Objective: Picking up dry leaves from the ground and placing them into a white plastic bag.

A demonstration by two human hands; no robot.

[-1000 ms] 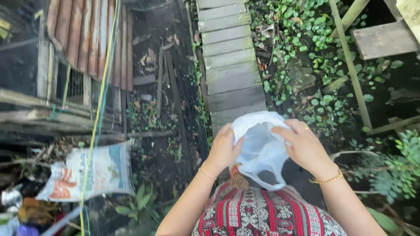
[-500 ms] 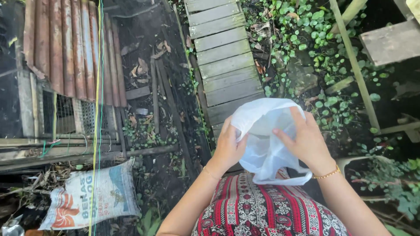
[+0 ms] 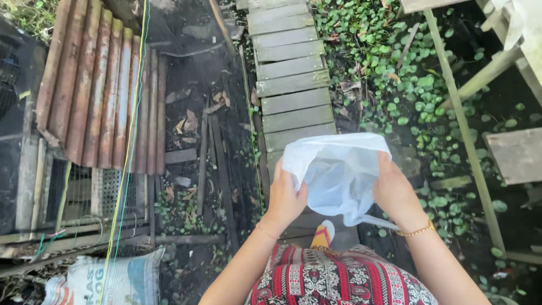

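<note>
so compared with a second ago the thin translucent white plastic bag [image 3: 339,178] has been pulled wider: it was bunched between the two hands with the mouth half folded over, and now its top edge runs almost flat from left to right, like a taut line. both hands have shifted outward along the rim, and the camera has tipped a bit further forward, since more of the grey weathered plank walkway [image 3: 291,73] shows above the bag. my read is that the bag is being opened or shaken out, and it looks further along than in the earlier frames, though i can't see whether anything is inside. the left hand [image 3: 285,197] is closed on the bag's left edge, fingers curled around the film. the right hand [image 3: 395,192] grips the right edge, thumb tucked behind the plastic, with a thin gold bracelet [image 3: 416,231] on the wrist. the bag hangs in front of the person's body, above the red patterned fabric [image 3: 339,279] and a foot in an orange sandal [image 3: 323,236], over the near end of the walkway. its long axis now lies roughly side to side, mouth facing up and away from me, with a loose handle loop trailing down to the right. rusty corrugated metal sheet [image 3: 99,90] is off to the left, well apart.
</note>
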